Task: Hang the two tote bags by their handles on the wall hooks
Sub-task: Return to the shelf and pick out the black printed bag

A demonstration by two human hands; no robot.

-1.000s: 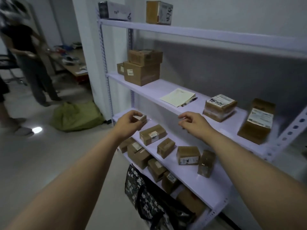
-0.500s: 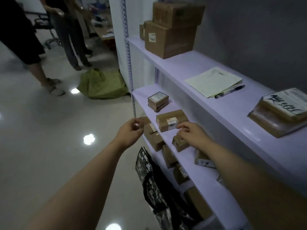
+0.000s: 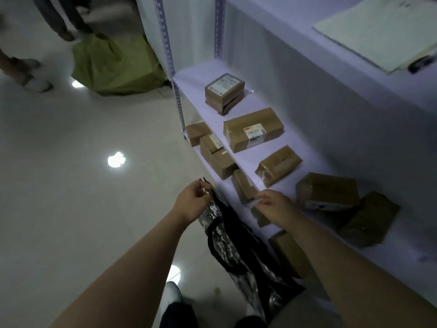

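Observation:
A black-and-white patterned tote bag (image 3: pixel 227 242) stands on the floor and leans against the front of the lilac shelf unit (image 3: pixel 293 147). My left hand (image 3: pixel 192 202) is at the bag's top corner, fingertips pinched on its edge. My right hand (image 3: pixel 274 205) hovers just right of the bag at the shelf's front edge, fingers loosely curled with nothing seen in them. A green cloth bag (image 3: pixel 115 65) lies crumpled on the floor at the shelf's far end. No wall hooks are in view.
Several brown taped parcels (image 3: pixel 253 132) lie on the middle and lower shelves. Papers (image 3: pixel 378 29) and a pen rest on the upper shelf. Other people's legs (image 3: pixel 30 74) stand at the top left. The glossy floor (image 3: pixel 71 185) spreads out to the left.
My view has tilted down and moved closer to the lower shelves. Both hands dropped from the middle shelf's parcels; the left hand now reaches the patterned bag's top corner.

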